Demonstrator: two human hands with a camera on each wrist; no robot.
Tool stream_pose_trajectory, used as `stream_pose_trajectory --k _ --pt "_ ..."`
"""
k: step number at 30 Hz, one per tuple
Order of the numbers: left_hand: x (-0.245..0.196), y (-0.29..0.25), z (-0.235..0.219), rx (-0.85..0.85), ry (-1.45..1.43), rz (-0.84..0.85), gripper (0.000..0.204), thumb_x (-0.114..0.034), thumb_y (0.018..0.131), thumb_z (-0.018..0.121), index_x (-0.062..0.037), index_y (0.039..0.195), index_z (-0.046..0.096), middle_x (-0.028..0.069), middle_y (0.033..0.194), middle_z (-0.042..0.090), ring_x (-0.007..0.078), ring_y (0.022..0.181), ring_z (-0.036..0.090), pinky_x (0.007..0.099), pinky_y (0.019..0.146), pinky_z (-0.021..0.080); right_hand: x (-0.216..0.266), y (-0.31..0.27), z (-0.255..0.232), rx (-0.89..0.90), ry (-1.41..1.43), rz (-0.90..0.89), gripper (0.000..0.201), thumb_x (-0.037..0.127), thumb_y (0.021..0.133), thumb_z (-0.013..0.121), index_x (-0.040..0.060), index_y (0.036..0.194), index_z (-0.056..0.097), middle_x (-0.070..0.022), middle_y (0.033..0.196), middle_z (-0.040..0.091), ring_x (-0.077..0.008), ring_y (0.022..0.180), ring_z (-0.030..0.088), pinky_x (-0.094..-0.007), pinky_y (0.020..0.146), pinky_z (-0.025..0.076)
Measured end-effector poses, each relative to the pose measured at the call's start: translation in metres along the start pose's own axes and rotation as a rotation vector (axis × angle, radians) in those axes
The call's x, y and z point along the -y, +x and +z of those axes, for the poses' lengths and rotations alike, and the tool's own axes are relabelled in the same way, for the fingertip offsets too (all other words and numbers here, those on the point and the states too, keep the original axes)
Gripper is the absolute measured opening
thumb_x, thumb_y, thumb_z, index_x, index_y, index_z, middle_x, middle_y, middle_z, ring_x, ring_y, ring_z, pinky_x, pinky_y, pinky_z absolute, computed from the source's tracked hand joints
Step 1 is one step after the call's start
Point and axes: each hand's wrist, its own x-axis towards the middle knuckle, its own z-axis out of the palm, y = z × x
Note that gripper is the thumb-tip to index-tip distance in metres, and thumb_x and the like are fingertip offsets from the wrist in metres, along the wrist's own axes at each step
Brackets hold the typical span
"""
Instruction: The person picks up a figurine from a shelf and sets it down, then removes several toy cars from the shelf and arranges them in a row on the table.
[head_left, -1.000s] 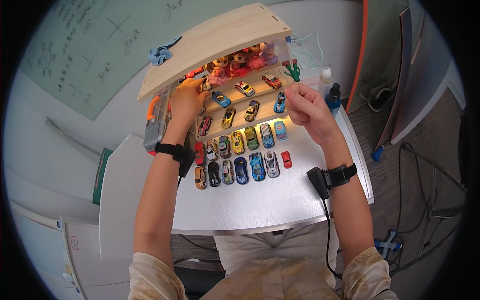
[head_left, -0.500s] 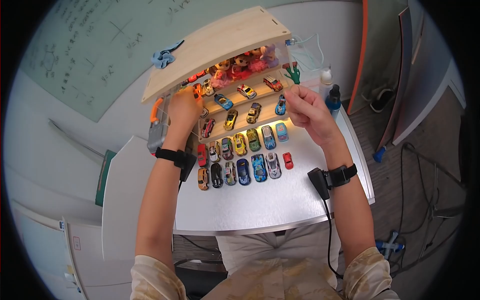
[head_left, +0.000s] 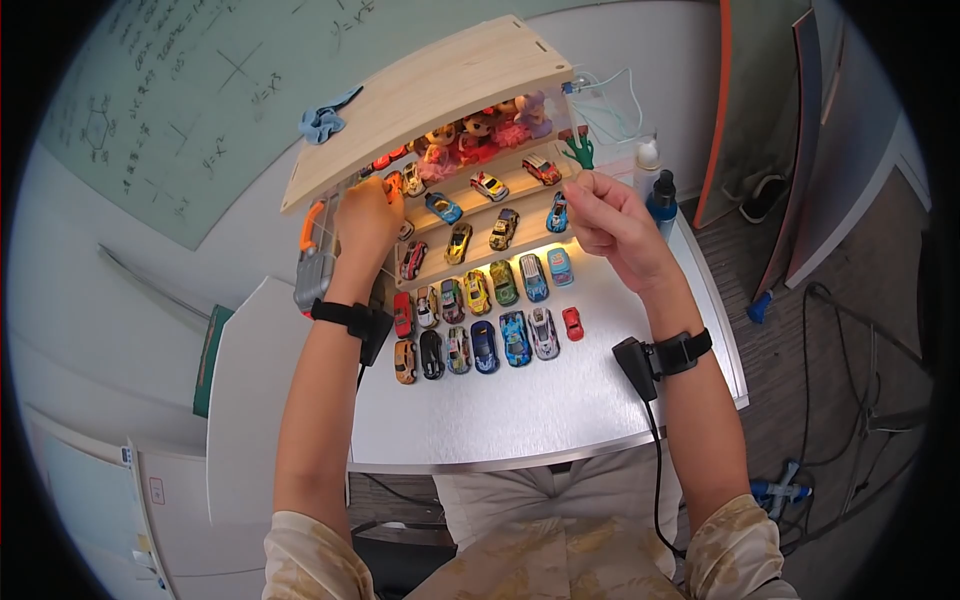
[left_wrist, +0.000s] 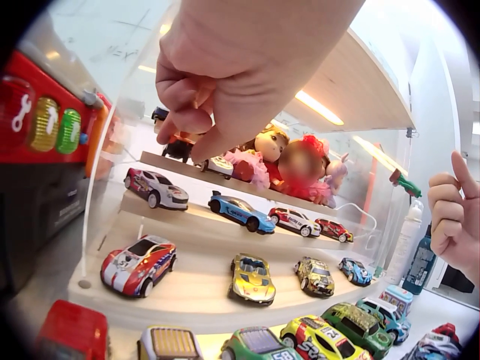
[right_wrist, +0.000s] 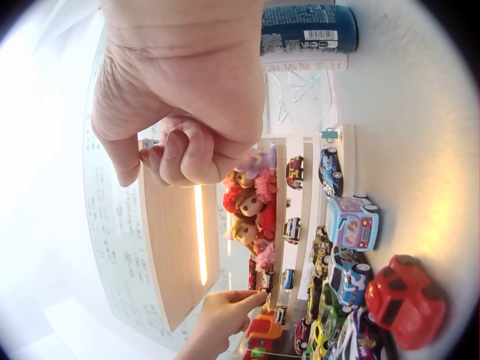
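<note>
The left hand (head_left: 368, 218) reaches to the left end of the top shelf in a wooden display case (head_left: 440, 85). Its fingers pinch an orange toy car (head_left: 393, 187), mostly hidden behind them in the left wrist view. Just right of it stands a white toy car (head_left: 413, 179). A blue toy car (head_left: 443, 208) and a yellow toy car (head_left: 459, 243) sit on lower shelves. By the case's front right side, the right hand (head_left: 622, 232) is raised with fingers curled and thumb near the index finger; nothing shows in its grasp.
Several toy cars stand in two rows on the silver tabletop (head_left: 500, 420), with a small red car (head_left: 572, 323) at the right end. Dolls (head_left: 480, 135) fill the case's back. A grey and orange toy case (head_left: 312, 260) stands left; bottles (head_left: 661, 197) stand right.
The left hand has shifted from beside the white toy car to the orange toy car left of it, uncovering the white one. The right hand has stayed nearly still.
</note>
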Motion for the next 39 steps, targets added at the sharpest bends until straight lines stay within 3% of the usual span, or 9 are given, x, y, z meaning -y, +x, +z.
stream_pose_trajectory --k 8,20,23,26,29,39 --pt "0.002 -0.003 0.002 -0.050 -0.098 -0.012 0.023 -0.028 0.082 0.076 -0.0052 0.088 0.077 0.0142 0.083 0.076 0.0324 0.078 0.074 0.0415 0.073 0.059 -0.001 0.000 0.001 -0.011 -0.017 -0.007 0.023 0.033 0.100 0.071 0.0148 0.088 0.062 0.0114 0.064 0.041 0.0005 0.051 0.031 -0.0197 0.046 0.019" --pt "0.000 0.001 0.008 -0.051 -0.207 -0.083 0.025 -0.028 0.086 0.072 -0.0053 0.095 0.076 0.0137 0.090 0.078 0.0301 0.084 0.076 0.0409 0.077 0.060 -0.001 0.000 0.000 0.001 0.008 -0.010 0.025 0.033 0.100 0.071 0.0166 0.085 0.058 0.0117 0.064 0.041 0.0009 0.051 0.030 -0.0196 0.046 0.018" --pt "0.000 0.005 0.012 -0.074 -0.238 -0.070 0.020 -0.020 0.087 0.071 -0.0029 0.097 0.075 0.0186 0.088 0.076 0.0361 0.084 0.074 0.0442 0.077 0.059 0.001 -0.001 0.002 -0.009 -0.002 -0.010 0.027 0.033 0.100 0.071 0.0170 0.084 0.057 0.0118 0.064 0.041 0.0011 0.052 0.030 -0.0196 0.046 0.018" --pt "0.002 0.010 0.015 -0.088 -0.259 -0.063 0.020 -0.022 0.086 0.072 -0.0031 0.093 0.076 0.0188 0.087 0.076 0.0356 0.083 0.074 0.0438 0.075 0.059 0.001 -0.001 0.001 -0.009 0.000 -0.003 0.027 0.033 0.100 0.071 0.0171 0.083 0.057 0.0119 0.063 0.041 0.0010 0.051 0.030 -0.0196 0.046 0.018" --pt "0.003 0.014 0.016 -0.035 -0.236 -0.110 0.024 -0.024 0.085 0.073 -0.0034 0.095 0.077 0.0146 0.089 0.078 0.0290 0.083 0.076 0.0395 0.077 0.059 0.000 0.000 0.000 -0.003 -0.002 -0.011 0.027 0.033 0.100 0.071 0.0170 0.083 0.057 0.0119 0.063 0.040 0.0011 0.051 0.030 -0.0196 0.046 0.018" --pt "0.002 0.017 0.016 -0.124 -0.184 -0.069 0.024 -0.023 0.090 0.071 -0.0035 0.103 0.077 0.0185 0.083 0.076 0.0308 0.078 0.075 0.0424 0.073 0.058 0.001 0.000 0.000 -0.001 0.009 -0.010 0.024 0.033 0.100 0.071 0.0161 0.086 0.059 0.0118 0.064 0.040 0.0012 0.051 0.030 -0.0195 0.046 0.018"
